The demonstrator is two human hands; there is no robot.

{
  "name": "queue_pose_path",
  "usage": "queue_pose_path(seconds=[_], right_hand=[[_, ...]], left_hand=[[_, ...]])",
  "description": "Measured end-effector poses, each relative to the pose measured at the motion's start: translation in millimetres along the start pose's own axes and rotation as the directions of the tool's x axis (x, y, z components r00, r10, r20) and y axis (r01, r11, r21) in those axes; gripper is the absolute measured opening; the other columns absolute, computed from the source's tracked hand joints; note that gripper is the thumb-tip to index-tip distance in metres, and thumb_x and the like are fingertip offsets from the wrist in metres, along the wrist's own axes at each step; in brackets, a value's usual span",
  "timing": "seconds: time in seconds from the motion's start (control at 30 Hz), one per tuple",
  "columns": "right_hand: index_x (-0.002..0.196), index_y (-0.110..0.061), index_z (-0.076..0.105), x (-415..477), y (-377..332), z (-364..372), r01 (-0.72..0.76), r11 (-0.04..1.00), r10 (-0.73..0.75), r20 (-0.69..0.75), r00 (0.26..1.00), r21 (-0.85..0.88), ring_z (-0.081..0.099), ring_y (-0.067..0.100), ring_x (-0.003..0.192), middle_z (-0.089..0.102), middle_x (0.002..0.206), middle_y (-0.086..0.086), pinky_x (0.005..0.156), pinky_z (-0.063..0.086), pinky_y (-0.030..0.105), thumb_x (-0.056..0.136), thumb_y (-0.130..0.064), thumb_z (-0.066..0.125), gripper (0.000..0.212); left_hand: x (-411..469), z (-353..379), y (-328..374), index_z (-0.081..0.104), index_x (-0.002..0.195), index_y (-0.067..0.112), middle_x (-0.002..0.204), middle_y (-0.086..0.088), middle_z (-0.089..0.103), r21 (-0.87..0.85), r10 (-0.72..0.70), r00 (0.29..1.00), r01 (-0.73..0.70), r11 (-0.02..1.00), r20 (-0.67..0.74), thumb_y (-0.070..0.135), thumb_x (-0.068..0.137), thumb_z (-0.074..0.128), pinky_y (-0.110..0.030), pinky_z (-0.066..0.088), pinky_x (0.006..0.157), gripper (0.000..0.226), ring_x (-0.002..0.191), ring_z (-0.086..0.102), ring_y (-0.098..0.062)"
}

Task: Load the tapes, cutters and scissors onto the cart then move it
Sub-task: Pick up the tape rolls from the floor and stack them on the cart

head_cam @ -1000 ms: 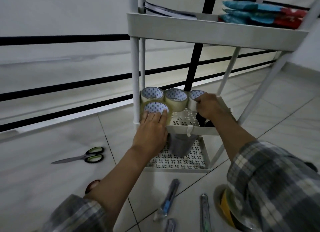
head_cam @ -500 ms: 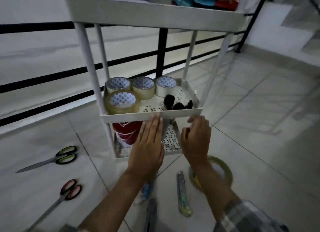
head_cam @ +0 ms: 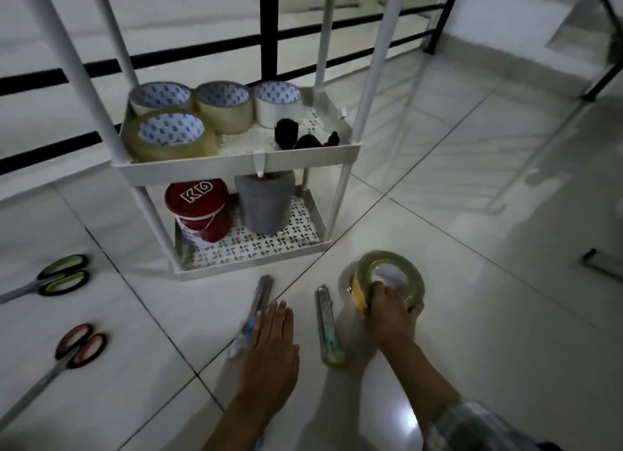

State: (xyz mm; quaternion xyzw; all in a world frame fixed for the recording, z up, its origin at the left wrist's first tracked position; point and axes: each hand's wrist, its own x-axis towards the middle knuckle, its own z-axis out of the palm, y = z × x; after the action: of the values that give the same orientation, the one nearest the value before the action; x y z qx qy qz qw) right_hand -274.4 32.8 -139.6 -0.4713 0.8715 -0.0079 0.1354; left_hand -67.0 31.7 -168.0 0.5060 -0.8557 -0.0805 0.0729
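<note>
A white cart point(head_cam: 236, 165) stands on the tiled floor. Its middle shelf holds several tape rolls point(head_cam: 168, 135) and a small black object point(head_cam: 286, 133). On the floor in front, my right hand point(head_cam: 391, 310) grips a stack of yellow and clear tape rolls point(head_cam: 391, 277). My left hand point(head_cam: 273, 342) lies flat with fingers apart over a blue cutter point(head_cam: 258, 310). A green cutter point(head_cam: 327, 325) lies between my hands. Green-handled scissors point(head_cam: 55, 277) and red-handled scissors point(head_cam: 72, 347) lie at the left.
The cart's bottom shelf carries a red-lidded tub point(head_cam: 199, 211) and a grey pot point(head_cam: 266, 202). A black railing point(head_cam: 269, 29) runs behind the cart. A dark flat object point(head_cam: 603, 263) lies on the floor at the right edge.
Both hands have left the cart's middle shelf and dropped to the floor. The right hand has taken hold of the tape rolls; the left has come down over the blue cutter.
</note>
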Motion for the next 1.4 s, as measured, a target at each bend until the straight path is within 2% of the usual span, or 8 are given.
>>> queue_pose_path(seconds=[0.07,0.23,0.43,0.63,0.8,0.97,1.07,1.4], right_hand=[[0.133,-0.021,0.038,-1.9,2.5,0.7,-0.013,1.000,0.013,-0.009,1.000,0.020,0.035,0.021,0.136,0.048,0.138,0.001,0.111,0.012,0.064,0.092,-0.021,0.051,0.044],[0.114,-0.018,0.050,-34.6,-5.2,17.3,0.052,0.997,-0.040,-0.197,0.980,0.059,0.048,0.027,0.123,0.058,0.120,0.005,0.109,0.016,0.063,0.091,-0.013,0.051,0.024],[0.118,-0.013,0.056,-83.5,-62.4,50.5,0.359,0.933,-0.318,-0.432,0.844,0.014,0.061,0.030,0.113,0.067,0.116,0.009,0.105,0.021,0.068,0.082,-0.021,0.066,0.038],[0.113,-0.013,0.060,-134.1,-138.1,54.5,0.561,0.828,-0.504,-0.460,0.731,-0.015,0.064,0.029,0.098,0.069,0.099,0.006,0.102,0.033,0.058,0.082,-0.031,0.055,0.037],[0.119,-0.011,0.058,-167.5,-179.2,54.8,0.668,0.740,-0.641,-0.388,0.662,-0.082,0.061,0.031,0.093,0.067,0.096,0.005,0.101,0.034,0.055,0.085,-0.029,0.053,0.038],[0.116,-0.009,0.062,-186.5,-193.5,50.6,0.699,0.705,-0.692,-0.334,0.641,-0.120,0.064,0.029,0.090,0.068,0.092,0.004,0.097,0.042,0.055,0.070,-0.024,0.077,0.051],[0.117,-0.008,0.061,-188.9,-189.0,46.0,0.694,0.709,-0.689,-0.326,0.647,-0.122,0.062,0.030,0.090,0.068,0.092,0.004,0.097,0.041,0.054,0.070,-0.022,0.076,0.052],[0.094,-0.011,0.061,-173.7,-158.9,-5.2,0.636,0.771,-0.547,-0.475,0.689,0.035,0.062,0.030,0.093,0.067,0.089,0.006,0.102,0.034,0.049,0.075,-0.027,0.057,0.025]], left_hand=[[-8.1,2.3,-4.5,0.057,0.121,0.002,0.127,-0.015,0.059,-0.030,-0.037,0.999,0.037,0.999,-0.020,0.024,0.070,0.063,-0.045,0.044,0.098,0.056,0.119,0.055,-0.031],[-41.2,-1.3,-31.9,0.048,0.127,-0.005,0.132,-0.023,0.052,-0.144,-0.192,0.976,0.176,0.974,-0.103,0.027,0.090,0.031,-0.039,0.013,0.111,0.052,0.125,0.047,-0.037],[-91.3,-3.6,-81.3,0.049,0.126,-0.007,0.131,-0.024,0.052,-0.091,-0.346,0.925,0.335,0.938,-0.157,0.018,0.078,0.034,-0.040,0.009,0.112,0.056,0.125,0.047,-0.037],[-163.6,-23.4,-150.4,0.045,0.128,-0.008,0.134,-0.028,0.047,-0.005,-0.599,0.757,0.619,0.785,-0.262,0.021,0.071,0.034,-0.049,0.021,0.111,0.064,0.126,0.043,-0.042],[-227.4,-44.4,-193.6,0.053,0.118,-0.004,0.105,-0.027,0.059,0.070,-0.748,0.623,0.777,0.626,-0.229,0.019,0.064,0.061,-0.053,0.034,0.097,0.059,0.101,0.053,-0.043],[-246.8,-44.7,-218.0,0.068,0.097,0.006,0.082,-0.015,0.071,0.218,-0.641,0.731,0.682,0.698,-0.232,0.000,0.047,0.079,-0.048,0.018,0.110,0.052,0.080,0.068,-0.030],[-240.3,-59.7,-210.0,0.069,0.100,0.009,0.080,-0.011,0.072,0.202,-0.554,0.778,0.618,0.760,-0.297,0.000,0.050,0.078,-0.047,0.038,0.102,0.051,0.076,0.068,-0.028],[-156.4,-127.1,-128.4,0.061,0.107,0.007,0.097,-0.010,0.068,0.091,-0.173,0.872,0.239,0.967,-0.459,0.007,0.065,0.069,-0.045,0.046,0.097,0.043,0.095,0.063,-0.030]])
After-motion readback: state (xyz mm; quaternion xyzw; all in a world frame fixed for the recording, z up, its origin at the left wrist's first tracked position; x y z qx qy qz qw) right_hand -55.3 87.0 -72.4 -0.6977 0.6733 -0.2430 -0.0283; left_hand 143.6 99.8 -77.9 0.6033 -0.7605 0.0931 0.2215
